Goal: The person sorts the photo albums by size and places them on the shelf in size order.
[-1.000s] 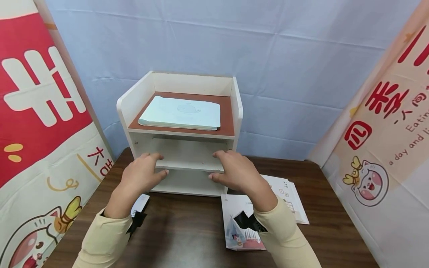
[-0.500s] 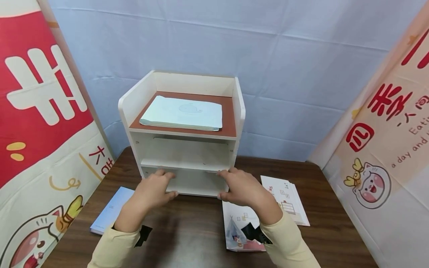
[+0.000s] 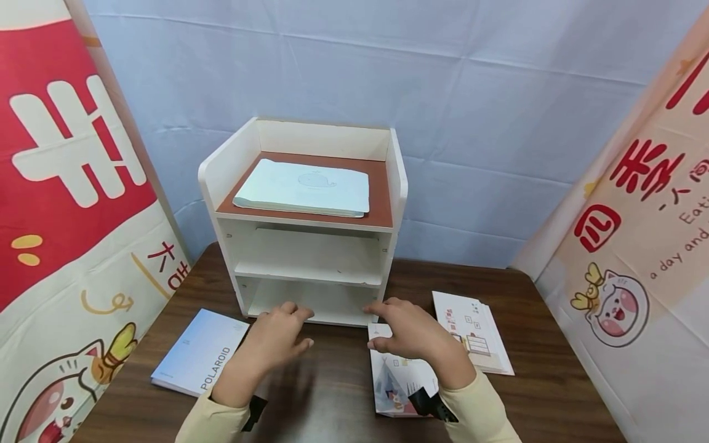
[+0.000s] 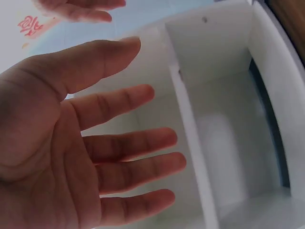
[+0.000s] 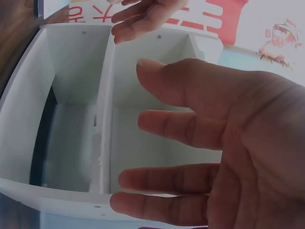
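Note:
Both hands hover in front of a white shelf unit [image 3: 310,275] and hold nothing. In the left wrist view the left hand [image 4: 95,133] has its fingers extended and spread, with the palm showing. The right hand [image 5: 205,133] likewise has straight, parted fingers in the right wrist view. On the shelf's brown top board [image 3: 379,184] lies a pale blue stack of paper [image 3: 304,187] with a whale drawing. Near the left forearm is a blue-and-white POLAROID book [image 3: 199,354]. An illustrated booklet [image 3: 388,375] lies below the right hand, partly hidden by it.
A second pile of white illustrated booklets [image 3: 473,332] lies at the right on the dark wooden table [image 3: 327,394]. A light blue cloth [image 3: 471,123] hangs behind the shelf. Printed banners [image 3: 72,203] flank the table.
Both hands have come down and back toward the person, away from the shelf's front. The left hand also shifted right, uncovering the POLAROID book. The shelf has stayed in place.

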`<state>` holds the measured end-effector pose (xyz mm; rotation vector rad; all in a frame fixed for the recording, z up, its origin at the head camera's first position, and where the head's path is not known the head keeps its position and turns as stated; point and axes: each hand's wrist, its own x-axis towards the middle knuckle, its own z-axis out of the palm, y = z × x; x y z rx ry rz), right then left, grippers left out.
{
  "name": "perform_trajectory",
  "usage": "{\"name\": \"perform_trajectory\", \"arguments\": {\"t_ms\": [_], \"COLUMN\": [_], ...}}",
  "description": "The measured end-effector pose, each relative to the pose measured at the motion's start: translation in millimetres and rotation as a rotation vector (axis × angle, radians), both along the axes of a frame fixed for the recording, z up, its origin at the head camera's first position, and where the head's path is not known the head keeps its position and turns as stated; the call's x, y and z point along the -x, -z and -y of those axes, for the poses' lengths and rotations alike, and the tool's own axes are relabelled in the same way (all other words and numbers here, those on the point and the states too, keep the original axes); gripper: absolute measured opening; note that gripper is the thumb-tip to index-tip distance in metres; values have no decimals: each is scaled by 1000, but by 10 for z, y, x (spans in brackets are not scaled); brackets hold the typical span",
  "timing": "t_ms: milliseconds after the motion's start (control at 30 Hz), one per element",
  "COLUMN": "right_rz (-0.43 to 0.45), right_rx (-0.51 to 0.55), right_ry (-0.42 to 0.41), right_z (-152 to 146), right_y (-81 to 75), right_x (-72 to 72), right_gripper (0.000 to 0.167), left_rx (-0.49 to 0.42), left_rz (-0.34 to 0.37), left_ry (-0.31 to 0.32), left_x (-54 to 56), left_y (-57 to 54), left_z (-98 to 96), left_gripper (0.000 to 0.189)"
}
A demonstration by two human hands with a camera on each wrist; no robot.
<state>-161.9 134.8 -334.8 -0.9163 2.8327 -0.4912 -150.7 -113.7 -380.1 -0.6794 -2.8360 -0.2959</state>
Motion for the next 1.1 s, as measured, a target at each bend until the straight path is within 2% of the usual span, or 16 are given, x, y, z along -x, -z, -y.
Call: {"name": "perform_trajectory", "arguments": {"t_ms": [200, 500, 733, 867, 1100], "right_rz": [2, 20, 54, 42, 0], "right_rx": [41, 79, 79, 78, 77], "right_ry": [12, 57, 79, 88, 125], "right_z": [-112, -283, -390, -467, -573], "right_y": [126, 321, 483, 588, 766], "right_x": [-29, -118, -172, -203, -211], "right_gripper": [50, 50, 51, 50, 49], "left_rx": [-6, -8, 1, 8, 4], "left_rz": [-86, -59, -101, -107, -49], "left_ry": [18, 39, 32, 35, 24], "left_x": [-38, -132, -167, -186, -188], "left_y": [198, 410, 572, 658, 797], "left_z": [-102, -304, -477, -572, -731], "left_gripper": [40, 41, 41, 40, 39]}}
